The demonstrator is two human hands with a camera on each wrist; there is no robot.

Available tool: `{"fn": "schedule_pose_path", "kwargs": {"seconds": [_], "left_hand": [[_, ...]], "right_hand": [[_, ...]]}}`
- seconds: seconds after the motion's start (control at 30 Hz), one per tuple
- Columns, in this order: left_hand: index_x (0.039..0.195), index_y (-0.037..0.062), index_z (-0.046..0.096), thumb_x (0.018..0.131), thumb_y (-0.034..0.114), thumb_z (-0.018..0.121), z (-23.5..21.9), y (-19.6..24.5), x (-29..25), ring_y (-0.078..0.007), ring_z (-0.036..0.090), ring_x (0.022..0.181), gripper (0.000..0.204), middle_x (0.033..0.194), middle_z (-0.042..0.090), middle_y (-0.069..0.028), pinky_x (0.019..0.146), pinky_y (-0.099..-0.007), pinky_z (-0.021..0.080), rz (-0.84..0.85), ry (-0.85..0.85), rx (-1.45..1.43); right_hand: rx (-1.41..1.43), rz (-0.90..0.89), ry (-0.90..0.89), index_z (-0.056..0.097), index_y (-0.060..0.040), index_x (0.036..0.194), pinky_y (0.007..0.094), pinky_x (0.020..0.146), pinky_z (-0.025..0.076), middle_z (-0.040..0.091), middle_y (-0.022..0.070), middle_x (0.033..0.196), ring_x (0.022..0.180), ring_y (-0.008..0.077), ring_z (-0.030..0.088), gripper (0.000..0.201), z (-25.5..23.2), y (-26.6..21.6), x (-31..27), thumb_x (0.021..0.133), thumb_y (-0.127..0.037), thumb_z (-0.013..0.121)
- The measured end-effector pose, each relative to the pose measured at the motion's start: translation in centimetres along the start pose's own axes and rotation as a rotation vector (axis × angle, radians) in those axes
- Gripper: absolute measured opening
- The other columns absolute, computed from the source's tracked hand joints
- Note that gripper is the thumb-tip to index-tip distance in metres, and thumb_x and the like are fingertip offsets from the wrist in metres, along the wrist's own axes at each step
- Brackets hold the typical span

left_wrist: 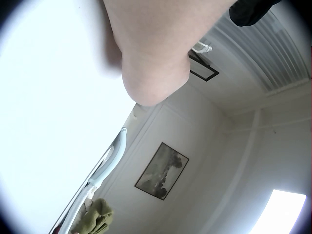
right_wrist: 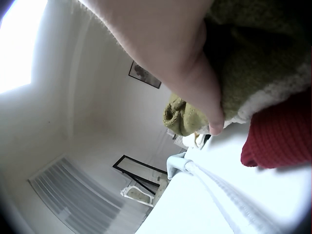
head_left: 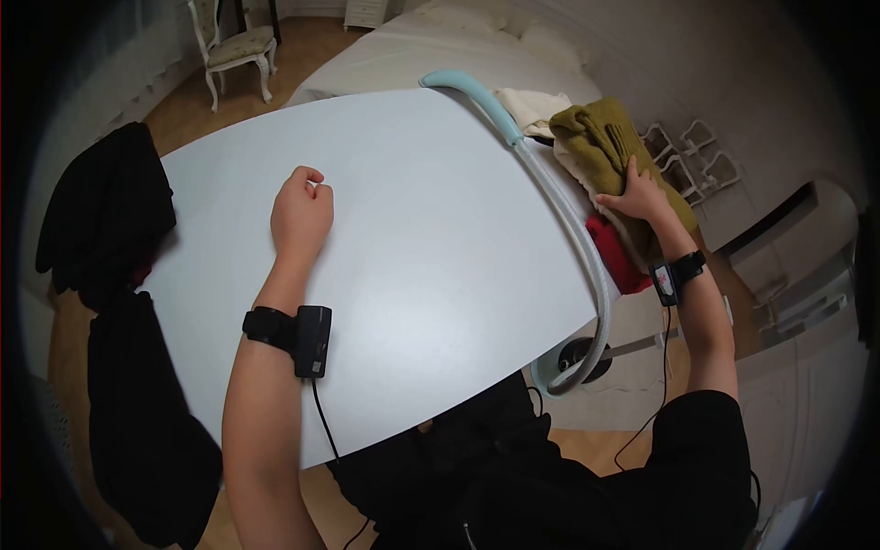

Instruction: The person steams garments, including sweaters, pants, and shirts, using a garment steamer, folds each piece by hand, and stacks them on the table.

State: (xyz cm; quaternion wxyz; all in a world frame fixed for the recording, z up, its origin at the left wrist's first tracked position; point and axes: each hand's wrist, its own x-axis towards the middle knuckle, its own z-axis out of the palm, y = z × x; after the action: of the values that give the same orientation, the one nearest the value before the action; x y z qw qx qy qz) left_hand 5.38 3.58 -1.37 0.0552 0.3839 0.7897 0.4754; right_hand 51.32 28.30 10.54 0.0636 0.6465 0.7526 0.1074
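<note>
My right hand [head_left: 643, 197] rests on an olive-green knit garment [head_left: 596, 126] at the table's right side, thumb spread away from the fingers. In the right wrist view the thumb [right_wrist: 207, 105] lies along the garment's edge. Pale fabric shows beneath the olive knit, and a red ribbed garment [right_wrist: 280, 134] lies beside it. Above the white table [head_left: 412, 247], my left hand [head_left: 302, 215] has loosely curled fingers and holds nothing. In the left wrist view its fingers are hidden behind the hand [left_wrist: 156, 63].
A grey hose [head_left: 573, 215] with a pale blue handle [head_left: 477, 101] runs along the table's right edge down to a floor base. Black clothing [head_left: 115, 211] is heaped at the left edge. A bed [head_left: 394, 55] and a white chair [head_left: 240, 48] stand beyond.
</note>
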Motion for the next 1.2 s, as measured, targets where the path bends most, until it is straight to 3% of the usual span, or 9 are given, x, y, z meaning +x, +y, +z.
{"fn": "schedule_pose_path", "kwargs": {"seconds": [0.1,0.17,0.2,0.3,0.47,0.73,0.93,1.07,1.2], "left_hand": [[0.097,0.0064,0.064,0.085,0.015,0.056,-0.1,-0.1,0.0,-0.0223,0.059,0.068,0.017,0.075,0.061,-0.0062,0.065,-0.0363,0.049,0.002,-0.012,0.028],[0.097,0.0067,0.065,0.085,0.016,0.056,-0.2,0.2,-0.1,-0.0227,0.06,0.069,0.017,0.076,0.062,-0.0063,0.066,-0.0363,0.049,0.001,-0.008,0.034],[0.097,0.0069,0.065,0.085,0.016,0.056,-0.2,0.2,-0.1,-0.023,0.061,0.071,0.017,0.078,0.063,-0.0065,0.066,-0.0364,0.05,-0.002,-0.014,0.038],[0.096,0.0071,0.065,0.085,0.016,0.056,-0.2,-0.1,-0.1,-0.0237,0.063,0.073,0.017,0.081,0.065,-0.007,0.067,-0.0368,0.051,-0.007,-0.021,0.036],[0.096,0.0073,0.066,0.086,0.016,0.056,-0.2,-0.2,0.0,-0.0247,0.064,0.075,0.017,0.084,0.067,-0.0076,0.067,-0.0373,0.051,-0.009,-0.022,0.028],[0.096,0.0083,0.065,0.088,0.02,0.057,0.3,-0.5,0.3,-0.0239,0.064,0.075,0.017,0.086,0.067,-0.0064,0.067,-0.0371,0.051,-0.043,0.025,-0.038],[0.1,0.0089,0.064,0.091,0.026,0.057,0.2,-0.5,0.7,-0.0226,0.063,0.075,0.021,0.083,0.065,-0.0049,0.067,-0.0366,0.05,-0.133,0.079,-0.157],[0.103,0.0081,0.063,0.093,0.03,0.057,0.8,-1.5,1.5,-0.0209,0.062,0.079,0.025,0.09,0.065,-0.0051,0.07,-0.0351,0.05,-0.094,0.24,-0.303],[0.102,0.0057,0.064,0.092,0.026,0.058,0.6,-3.1,2.5,-0.0197,0.057,0.09,0.023,0.101,0.061,-0.0077,0.082,-0.0331,0.047,-0.038,0.383,-0.697]], "right_hand": [[-0.117,0.01,0.13,0.022,-0.001,0.153,0.0485,0.105,0.043,0.044,0.0346,0.14,0.13,0.0449,0.047,0.122,0.0,-1.2,-0.5,0.066,-0.069,0.076],[-0.076,0.022,0.18,0.04,-0.0001,0.14,0.049,0.097,0.049,0.055,0.0294,0.128,0.118,0.0429,0.057,0.092,-0.1,-1.3,-0.2,0.074,-0.054,0.075],[-0.077,0.013,0.18,0.04,-0.0001,0.14,0.049,0.097,0.049,0.055,0.0294,0.128,0.118,0.0429,0.057,0.092,0.1,-0.9,0.2,0.074,-0.054,0.075],[-0.06,-0.064,0.299,0.051,-0.0019,0.121,0.0484,0.089,0.052,0.064,0.0243,0.109,0.104,0.041,0.063,0.057,0.0,0.9,1.1,0.078,-0.033,0.071],[0.056,-0.004,0.478,0.056,-0.0053,0.125,0.0481,0.091,0.05,0.066,0.0245,0.115,0.111,0.0404,0.061,0.054,-4.3,3.1,1.4,0.079,-0.031,0.068],[0.141,-0.025,0.764,0.056,-0.0133,0.132,0.0445,0.091,0.051,0.068,0.02,0.114,0.111,0.0379,0.063,0.052,-16.2,6.8,2.9,0.083,-0.027,0.062],[0.423,-0.484,0.8,0.055,-0.0068,0.133,0.0365,0.091,0.051,0.069,0.0182,0.112,0.107,0.0286,0.068,0.049,-18.5,-2.3,0.1,0.085,-0.015,0.062],[0.764,-0.829,0.549,0.054,-0.0001,0.132,0.0339,0.091,0.051,0.068,0.0162,0.112,0.104,0.0228,0.066,0.054,-15.3,-13.3,-2.9,0.08,-0.003,0.064],[0.768,-1.189,0.323,0.054,0.0019,0.127,0.0362,0.094,0.05,0.065,0.0179,0.11,0.105,0.0305,0.064,0.056,-8.5,-23.2,-6.1,0.074,-0.004,0.072]]}}
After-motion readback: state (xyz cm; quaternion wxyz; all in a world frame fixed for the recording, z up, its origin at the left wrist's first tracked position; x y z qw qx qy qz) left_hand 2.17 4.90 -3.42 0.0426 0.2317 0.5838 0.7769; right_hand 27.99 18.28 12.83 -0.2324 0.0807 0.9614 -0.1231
